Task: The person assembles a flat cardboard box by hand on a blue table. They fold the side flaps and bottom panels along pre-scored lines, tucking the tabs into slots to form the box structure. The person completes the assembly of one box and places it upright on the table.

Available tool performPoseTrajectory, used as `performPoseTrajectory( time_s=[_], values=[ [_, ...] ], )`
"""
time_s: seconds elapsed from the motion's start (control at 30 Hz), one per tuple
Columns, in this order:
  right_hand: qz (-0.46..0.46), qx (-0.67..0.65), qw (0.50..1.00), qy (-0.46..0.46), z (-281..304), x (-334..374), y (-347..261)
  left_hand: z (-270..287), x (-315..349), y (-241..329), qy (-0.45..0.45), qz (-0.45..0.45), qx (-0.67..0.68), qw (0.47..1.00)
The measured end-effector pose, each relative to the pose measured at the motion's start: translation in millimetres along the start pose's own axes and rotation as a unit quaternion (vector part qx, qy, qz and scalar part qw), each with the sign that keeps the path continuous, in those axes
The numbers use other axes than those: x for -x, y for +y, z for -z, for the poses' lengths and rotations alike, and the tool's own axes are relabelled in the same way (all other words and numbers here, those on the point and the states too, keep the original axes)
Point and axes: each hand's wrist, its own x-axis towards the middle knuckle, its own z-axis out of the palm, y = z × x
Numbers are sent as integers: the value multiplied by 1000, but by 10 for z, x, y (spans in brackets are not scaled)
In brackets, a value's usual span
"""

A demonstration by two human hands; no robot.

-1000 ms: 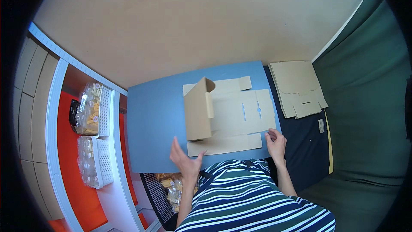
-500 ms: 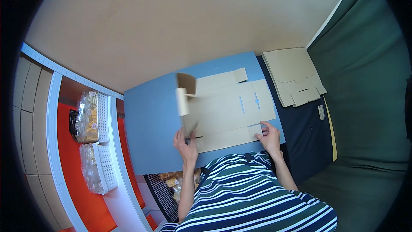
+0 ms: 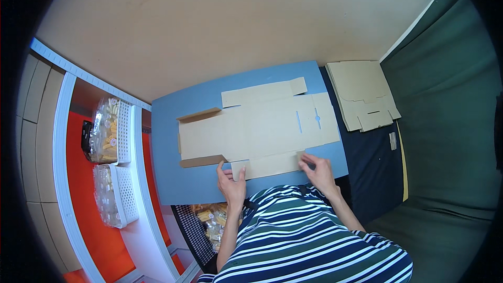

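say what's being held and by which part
A cardboard box blank: the right hand seems to pinch the near side panel's right end flap. The left hand is at its left end flap, grip unclear.

Light is soft and even; the bent, black-rimmed edges seem blurry.

A person wears a striped shirt [image 3: 319, 233] in navy, dark green and white, with bare forearms [image 3: 228, 241].
Narrow white lines separate broader dark bands across the torso, and the striping continues onto the sleeves [image 3: 370, 237]. Small black pieces [image 3: 251, 205], too indistinct to identify, show near the shirt's front edge; the left hand [image 3: 231, 185] and right hand [image 3: 318, 174] are bare.
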Motion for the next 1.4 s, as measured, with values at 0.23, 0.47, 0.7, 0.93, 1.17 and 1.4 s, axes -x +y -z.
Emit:
performPoseTrajectory(
  time_s=[0.23,0.47,0.7,0.93,1.17,1.4],
  values=[
    [23,156,969,-190,57,-12,-78,-205,71,171,-213,-190,60,956],
    [69,157,966,-195,67,110,52,-668,-33,271,-270,-341,-189,880],
    [-34,5,999,-31,135,54,113,-1120,-82,485,-201,-291,-315,881],
    [7,206,976,-72,138,108,188,-1208,-193,529,-227,-237,-294,897],
    [44,248,965,-69,93,73,310,-1220,-175,592,-195,-250,-289,903],
    [6,255,964,-81,61,-310,179,-1394,-449,614,-144,-257,-261,919]
  ],
)
